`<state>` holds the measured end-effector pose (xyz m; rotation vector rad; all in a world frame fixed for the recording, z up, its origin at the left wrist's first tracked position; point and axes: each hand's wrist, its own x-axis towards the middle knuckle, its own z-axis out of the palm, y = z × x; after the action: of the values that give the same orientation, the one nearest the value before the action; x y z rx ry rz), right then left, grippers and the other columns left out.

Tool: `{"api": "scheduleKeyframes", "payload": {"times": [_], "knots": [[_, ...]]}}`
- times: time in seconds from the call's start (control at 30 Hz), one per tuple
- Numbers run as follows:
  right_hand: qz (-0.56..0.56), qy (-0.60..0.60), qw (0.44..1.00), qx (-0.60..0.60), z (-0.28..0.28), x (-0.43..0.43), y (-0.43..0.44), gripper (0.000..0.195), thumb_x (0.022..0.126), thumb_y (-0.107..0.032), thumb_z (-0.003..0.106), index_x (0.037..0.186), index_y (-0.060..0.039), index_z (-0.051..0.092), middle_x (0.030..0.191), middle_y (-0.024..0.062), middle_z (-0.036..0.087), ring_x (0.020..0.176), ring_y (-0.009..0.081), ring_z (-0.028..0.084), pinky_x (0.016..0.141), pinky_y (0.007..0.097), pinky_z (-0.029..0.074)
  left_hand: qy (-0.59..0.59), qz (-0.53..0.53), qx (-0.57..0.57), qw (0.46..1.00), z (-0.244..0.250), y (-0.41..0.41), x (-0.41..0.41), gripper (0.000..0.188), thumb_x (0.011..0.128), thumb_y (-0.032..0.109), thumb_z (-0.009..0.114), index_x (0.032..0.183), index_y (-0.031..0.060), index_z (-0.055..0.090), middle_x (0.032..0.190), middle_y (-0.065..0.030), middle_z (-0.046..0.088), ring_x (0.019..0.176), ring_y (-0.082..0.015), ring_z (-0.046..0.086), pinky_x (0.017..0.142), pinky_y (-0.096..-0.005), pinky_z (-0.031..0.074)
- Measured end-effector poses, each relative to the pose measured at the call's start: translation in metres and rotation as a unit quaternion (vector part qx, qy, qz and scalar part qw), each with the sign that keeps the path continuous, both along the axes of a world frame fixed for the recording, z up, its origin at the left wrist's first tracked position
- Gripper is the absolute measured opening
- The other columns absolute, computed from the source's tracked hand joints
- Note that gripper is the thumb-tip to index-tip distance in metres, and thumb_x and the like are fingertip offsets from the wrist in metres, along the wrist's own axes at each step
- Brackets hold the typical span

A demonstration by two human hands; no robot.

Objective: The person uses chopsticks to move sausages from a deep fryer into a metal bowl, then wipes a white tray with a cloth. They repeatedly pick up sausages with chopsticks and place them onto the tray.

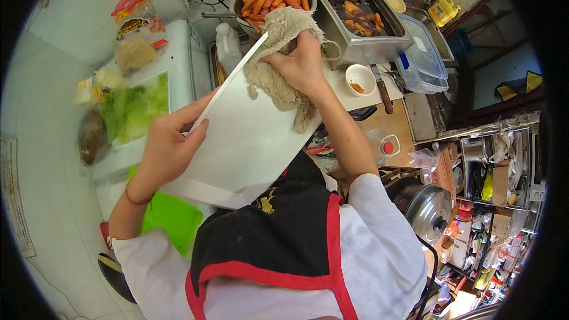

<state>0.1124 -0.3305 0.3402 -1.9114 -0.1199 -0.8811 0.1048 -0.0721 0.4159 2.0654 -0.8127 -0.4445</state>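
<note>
My left hand [175, 142] grips the edge of a white rectangular tray or shallow container [231, 142], which is tilted up in front of my apron. In my right hand [300, 64] is a frayed beige cloth [284, 84], pressed at the tray's upper edge and hanging over its inner face. Just beyond the cloth stands a metal bowl heaped with sausages [278, 0], some on sticks. The fingertips of my right hand are partly hidden by the cloth.
A deep fryer [369, 44] with fried pieces in dark oil stands at the back. Right of the tray are a white bowl [360, 80], a knife [384, 93] and a clear plastic container [422, 62]. Lettuce [138, 106] lies at left, above a green tray [173, 220]. A lidded pot [426, 213] is at right.
</note>
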Motion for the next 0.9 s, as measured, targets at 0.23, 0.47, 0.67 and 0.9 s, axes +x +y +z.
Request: {"api": "scheduleKeyframes", "payload": {"times": [0.23, 0.47, 0.67, 0.9], "knots": [[-0.166, -0.087, 0.981, -0.051, -0.023, 0.007, 0.018, 0.015, 0.079, -0.005, 0.062, 0.090, 0.0012, 0.055, 0.066, 0.0145, 0.059, 0.056, 0.0292, 0.059, 0.055, 0.0340, 0.048, -0.011, -0.001, -0.025, 1.000, 0.000, 0.002, -0.005, 0.043, 0.084, -0.001, 0.049, 0.126, 0.0034, 0.052, 0.102, -0.0017, 0.063, 0.078, -0.0040, 0.053, 0.070, -0.0194, 0.044], [-0.165, 0.173, 0.960, -0.146, -0.057, -0.012, 0.019, 0.036, 0.086, -0.037, 0.054, 0.078, -0.0026, 0.057, 0.064, 0.0193, 0.060, 0.062, 0.0376, 0.059, 0.055, 0.0453, 0.045, 0.065, 0.023, -0.029, 0.997, -0.010, 0.016, -0.010, 0.041, 0.086, -0.001, 0.048, 0.126, 0.0006, 0.051, 0.110, -0.0052, 0.060, 0.092, -0.0075, 0.054, 0.081, -0.0210, 0.043], [0.059, 0.295, 0.954, -0.021, -0.129, -0.033, -0.017, 0.030, 0.076, -0.025, 0.063, 0.095, -0.0017, 0.063, 0.079, 0.0163, 0.065, 0.074, 0.0295, 0.064, 0.068, 0.0373, 0.048, 0.052, 0.034, 0.006, 0.998, -0.013, 0.028, -0.008, 0.042, 0.087, -0.001, 0.048, 0.129, 0.0008, 0.048, 0.107, -0.0025, 0.060, 0.086, -0.0043, 0.052, 0.075, -0.0170, 0.041], [0.007, 0.204, 0.915, 0.348, -0.122, -0.047, 0.000, 0.019, 0.075, -0.010, 0.056, 0.087, 0.0025, 0.063, 0.079, 0.0099, 0.065, 0.065, 0.0183, 0.060, 0.064, 0.0313, 0.048, 0.013, 0.048, 0.011, 0.999, -0.028, 0.047, 0.001, 0.043, 0.086, 0.008, 0.054, 0.127, -0.0014, 0.047, 0.111, -0.0062, 0.060, 0.094, -0.0092, 0.054, 0.084, -0.0231, 0.043]]}}
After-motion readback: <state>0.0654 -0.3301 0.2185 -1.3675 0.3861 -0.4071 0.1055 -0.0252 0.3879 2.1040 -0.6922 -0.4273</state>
